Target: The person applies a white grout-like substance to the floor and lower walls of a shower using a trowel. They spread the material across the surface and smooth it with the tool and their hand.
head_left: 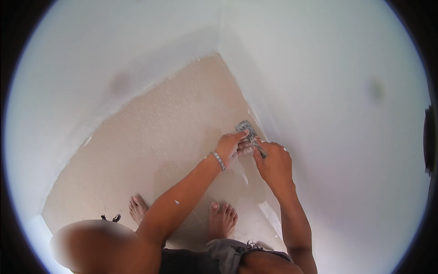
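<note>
A flat grey putty knife [247, 129], spotted with white, is held in front of me, close to the foot of the right wall. My right hand [275, 163] grips its narrow handle end, the fingers wrapped round it. From the other side my left hand [232, 145] takes hold of the broad end, thumb laid on the upper face and fingers around its edge. White smears mark the fingers of both hands. A metal bracelet [219, 160] circles my left wrist.
Pale walls, the left wall [118, 50] and the right wall [337, 137], meet in a corner ahead. White specks cover the beige floor [182, 114]. My bare feet [222, 220] stand close below; a pale strip [271, 218] lies along the right wall.
</note>
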The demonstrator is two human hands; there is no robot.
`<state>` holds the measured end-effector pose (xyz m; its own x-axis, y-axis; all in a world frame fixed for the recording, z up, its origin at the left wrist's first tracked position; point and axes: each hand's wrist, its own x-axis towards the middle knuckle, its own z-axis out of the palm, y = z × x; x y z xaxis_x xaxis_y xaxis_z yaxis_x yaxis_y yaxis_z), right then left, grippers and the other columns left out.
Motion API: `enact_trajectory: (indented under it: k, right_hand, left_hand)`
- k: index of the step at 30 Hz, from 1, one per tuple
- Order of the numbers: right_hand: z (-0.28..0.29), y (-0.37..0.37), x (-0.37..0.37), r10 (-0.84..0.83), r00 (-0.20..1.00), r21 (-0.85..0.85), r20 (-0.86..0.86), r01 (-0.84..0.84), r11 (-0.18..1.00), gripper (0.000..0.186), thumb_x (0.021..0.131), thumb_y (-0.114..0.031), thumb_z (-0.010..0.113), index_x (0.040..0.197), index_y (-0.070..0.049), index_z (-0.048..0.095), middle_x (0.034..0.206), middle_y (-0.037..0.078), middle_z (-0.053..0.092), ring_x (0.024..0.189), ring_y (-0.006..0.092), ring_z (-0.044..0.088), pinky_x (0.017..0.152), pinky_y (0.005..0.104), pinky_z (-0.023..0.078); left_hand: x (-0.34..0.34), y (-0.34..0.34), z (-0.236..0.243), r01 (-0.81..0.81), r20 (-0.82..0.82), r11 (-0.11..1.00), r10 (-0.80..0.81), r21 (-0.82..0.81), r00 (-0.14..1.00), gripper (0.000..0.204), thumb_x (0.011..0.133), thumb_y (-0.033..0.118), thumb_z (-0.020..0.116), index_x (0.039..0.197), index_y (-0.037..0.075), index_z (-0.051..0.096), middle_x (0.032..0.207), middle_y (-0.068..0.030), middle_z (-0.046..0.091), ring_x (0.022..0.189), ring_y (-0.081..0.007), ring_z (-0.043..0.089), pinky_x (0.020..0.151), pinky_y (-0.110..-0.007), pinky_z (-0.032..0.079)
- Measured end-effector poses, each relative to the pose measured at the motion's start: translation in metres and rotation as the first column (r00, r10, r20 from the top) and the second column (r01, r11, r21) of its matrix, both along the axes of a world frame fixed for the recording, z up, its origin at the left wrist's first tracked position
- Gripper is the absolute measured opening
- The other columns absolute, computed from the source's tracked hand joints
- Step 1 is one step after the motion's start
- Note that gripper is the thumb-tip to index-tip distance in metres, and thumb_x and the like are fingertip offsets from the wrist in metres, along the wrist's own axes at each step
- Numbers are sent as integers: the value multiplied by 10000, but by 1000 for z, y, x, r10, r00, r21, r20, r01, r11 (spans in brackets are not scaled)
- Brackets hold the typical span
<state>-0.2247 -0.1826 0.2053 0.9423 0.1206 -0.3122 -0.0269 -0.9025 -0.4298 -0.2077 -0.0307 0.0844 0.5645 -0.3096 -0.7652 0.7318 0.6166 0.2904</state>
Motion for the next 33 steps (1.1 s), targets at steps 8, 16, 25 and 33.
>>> enact_trajectory:
  k: [8,16,25,33]
  right_hand:
    - [-24,48,69,82,994,63,73,-86,994,349,960,-246,722,1258,-71,771,1054,235,758,1016,414,705,892,498,558]
    - [5,2,12,70,996,-27,-48,-72,997,295,967,-261,684,1166,-67,781,997,207,753,937,396,727,839,513,571]
    - [-20,15,-6,63,995,42,-82,-60,997,342,968,-248,704,1264,-93,778,1039,255,753,968,410,721,859,476,570]
    - [-46,16,19,72,994,89,84,-79,993,324,952,-179,700,1211,2,773,881,270,738,840,425,727,850,498,579]
  left_hand:
    - [58,40,-3,-234,38,964,231,127,972,190,1051,221,686,1096,38,670,997,-51,722,804,-153,644,810,-305,568]
    - [-5,4,21,154,-21,978,-152,143,988,311,1075,400,632,1112,109,733,1021,-7,759,862,-146,690,800,-315,540]
    - [-29,1,11,59,-154,973,-24,225,988,495,1083,547,511,1023,96,706,888,-25,699,811,-164,654,798,-355,549]
    - [-17,64,55,557,-76,503,-693,661,717,725,1088,654,378,989,16,708,866,-103,733,794,-206,721,749,-377,586]
